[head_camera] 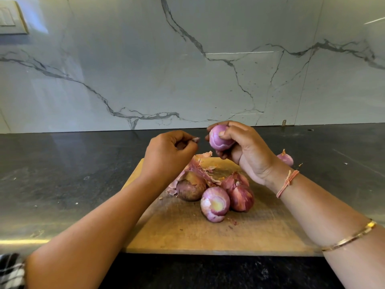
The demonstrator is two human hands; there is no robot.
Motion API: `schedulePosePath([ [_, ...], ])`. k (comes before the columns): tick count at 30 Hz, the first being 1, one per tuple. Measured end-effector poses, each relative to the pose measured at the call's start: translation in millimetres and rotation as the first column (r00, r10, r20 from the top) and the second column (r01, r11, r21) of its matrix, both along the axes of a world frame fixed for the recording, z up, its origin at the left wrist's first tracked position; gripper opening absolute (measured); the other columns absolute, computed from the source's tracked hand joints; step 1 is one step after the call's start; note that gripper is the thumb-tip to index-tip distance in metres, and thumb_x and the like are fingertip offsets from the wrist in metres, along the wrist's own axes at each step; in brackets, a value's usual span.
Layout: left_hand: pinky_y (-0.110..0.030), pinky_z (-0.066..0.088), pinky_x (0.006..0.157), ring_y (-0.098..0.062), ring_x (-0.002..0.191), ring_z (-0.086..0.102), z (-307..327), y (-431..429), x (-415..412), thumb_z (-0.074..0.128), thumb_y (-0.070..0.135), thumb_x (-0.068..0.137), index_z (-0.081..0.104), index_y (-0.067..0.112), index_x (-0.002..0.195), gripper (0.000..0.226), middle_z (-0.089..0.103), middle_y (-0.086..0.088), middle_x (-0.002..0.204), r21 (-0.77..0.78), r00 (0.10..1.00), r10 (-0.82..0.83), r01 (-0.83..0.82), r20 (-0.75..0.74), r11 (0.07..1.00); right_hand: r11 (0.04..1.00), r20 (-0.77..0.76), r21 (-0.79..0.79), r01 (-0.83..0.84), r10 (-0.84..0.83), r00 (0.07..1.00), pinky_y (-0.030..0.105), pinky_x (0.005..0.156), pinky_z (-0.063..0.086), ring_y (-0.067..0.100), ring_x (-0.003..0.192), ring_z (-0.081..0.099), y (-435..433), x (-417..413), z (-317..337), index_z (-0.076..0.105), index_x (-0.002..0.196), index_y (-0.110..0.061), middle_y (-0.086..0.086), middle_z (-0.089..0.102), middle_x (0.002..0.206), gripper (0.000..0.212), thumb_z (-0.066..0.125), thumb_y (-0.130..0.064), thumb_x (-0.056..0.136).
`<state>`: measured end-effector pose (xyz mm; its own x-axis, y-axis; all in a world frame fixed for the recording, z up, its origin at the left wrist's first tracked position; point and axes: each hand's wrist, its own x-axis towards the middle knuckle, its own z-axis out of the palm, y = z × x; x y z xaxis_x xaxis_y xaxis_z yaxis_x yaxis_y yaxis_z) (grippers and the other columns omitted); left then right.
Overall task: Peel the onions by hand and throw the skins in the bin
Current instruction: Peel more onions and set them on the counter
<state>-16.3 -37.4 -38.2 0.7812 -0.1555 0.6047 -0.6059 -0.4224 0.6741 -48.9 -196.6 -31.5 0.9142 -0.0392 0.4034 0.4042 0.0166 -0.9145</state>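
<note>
White, grey-veined wall (187, 59) is rising behind a dark worktop (62, 163), and in the head view a wooden board (187, 232) is lying on it near the person. The right hand (248, 151) is curling round a mostly peeled onion (217, 139), holding it up above the far edge of the board with the thumb pressing on its side. The left hand (166, 153) is hovering just beside it, fingers drawn in and pinching a small scrap of skin (195, 139). On the board a bare onion (214, 204) is sitting nearest, touching an unpeeled pair (241, 197) to its right. Another skin-on onion (190, 188) is lying to the left, and a heap of loose skins (200, 167) beyond them. One more onion (285, 159) is resting on the worktop past the board's far right. Peeling of the held onion appears to be nearly finished. Next, the scrap needs dropping, and the skins will need gathering for a bin, which is not showing.
</note>
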Motion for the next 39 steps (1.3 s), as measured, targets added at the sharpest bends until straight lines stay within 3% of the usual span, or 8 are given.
schedulePosePath([
  [4,-0.033,0.056,0.067,-0.007,0.073,0.065,0.1,-2.2,-8.3,0.059,0.048,0.078,0.067,0.041,0.072,0.012,0.070,0.015,0.075,0.014,0.996,-0.086,0.086,-0.022,0.996,0.999,-0.014,-0.029,-0.013,0.012,1.000,0.027,0.068,0.048,0.021,0.088,0.057,-1.9,3.7,-4.5,0.063,0.092,-0.018,0.015,0.061,0.103,0.027,0.056,-0.019,0.066],
  [6,-0.023,0.054,0.067,0.005,0.075,0.064,-0.2,-1.8,-9.3,0.053,0.061,0.068,0.068,0.041,0.077,0.026,0.069,0.023,0.075,0.020,0.994,-0.110,0.110,-0.029,0.994,0.998,-0.015,-0.059,-0.036,0.036,0.999,0.025,0.065,0.047,0.018,0.086,0.059,-1.1,2.9,-5.4,0.060,0.094,-0.020,0.011,0.062,0.103,0.029,0.056,-0.018,0.066],
  [9,-0.020,0.053,0.069,0.008,0.074,0.064,-1.7,-3.3,-9.0,0.059,0.052,0.069,0.070,0.038,0.082,0.023,0.069,0.023,0.074,0.014,0.994,-0.108,0.108,-0.025,0.994,0.993,0.003,-0.103,-0.061,0.061,0.998,0.020,0.063,0.046,0.010,0.081,0.060,0.7,1.9,-6.3,0.056,0.097,-0.020,0.005,0.062,0.101,0.030,0.053,-0.018,0.067],
  [14,-0.017,0.050,0.063,0.008,0.069,0.062,-4.2,-4.5,-8.1,0.067,0.038,0.077,0.075,0.029,0.089,0.017,0.068,0.021,0.073,0.030,0.995,-0.101,0.101,0.012,0.994,0.985,0.043,-0.160,-0.057,0.065,0.997,0.013,0.062,0.044,0.018,0.093,0.055,4.2,2.6,-7.6,0.053,0.097,-0.020,0.018,0.056,0.123,0.032,0.050,-0.015,0.066],
  [22,-0.017,0.039,0.051,0.007,0.050,0.052,-7.5,-6.4,-6.7,0.064,0.030,0.079,0.075,0.024,0.080,0.013,0.057,0.021,0.052,0.066,0.997,-0.061,0.058,0.041,0.996,0.981,0.042,-0.187,-0.048,0.056,0.998,0.013,0.066,0.042,0.015,0.093,0.052,5.9,1.8,-8.4,0.051,0.097,-0.022,0.017,0.052,0.128,0.033,0.049,-0.016,0.065],
  [28,-0.028,0.042,0.052,-0.014,0.056,0.051,-10.1,-4.8,0.6,0.063,0.029,0.079,0.073,0.019,0.071,0.016,0.060,0.004,0.055,0.020,0.992,-0.009,0.006,0.123,1.000,0.974,0.049,-0.217,-0.069,0.081,0.996,0.011,0.066,0.041,0.010,0.093,0.050,11.2,-1.0,-7.4,0.050,0.097,-0.023,0.020,0.051,0.128,0.033,0.051,-0.015,0.065],
  [34,-0.027,0.037,0.050,-0.009,0.051,0.044,-8.9,-6.1,2.6,0.065,0.021,0.085,0.073,0.018,0.075,0.013,0.060,-0.002,0.056,-0.022,0.998,0.011,-0.010,0.057,1.000,0.994,0.002,0.018,-0.104,0.104,0.995,0.019,0.059,0.042,0.015,0.082,0.056,7.6,-1.8,-4.0,0.054,0.096,-0.019,0.015,0.061,0.108,0.030,0.051,-0.016,0.067],
  [39,-0.020,0.039,0.050,-0.003,0.050,0.050,-8.1,-3.7,2.2,0.064,0.033,0.085,0.070,0.029,0.071,0.016,0.061,0.012,0.055,0.009,1.000,0.023,-0.024,0.020,1.000,0.987,-0.025,0.149,-0.053,0.057,0.998,0.027,0.063,0.047,0.018,0.072,0.061,4.0,0.2,-0.4,0.058,0.095,-0.016,0.018,0.062,0.103,0.023,0.058,-0.022,0.072],
])
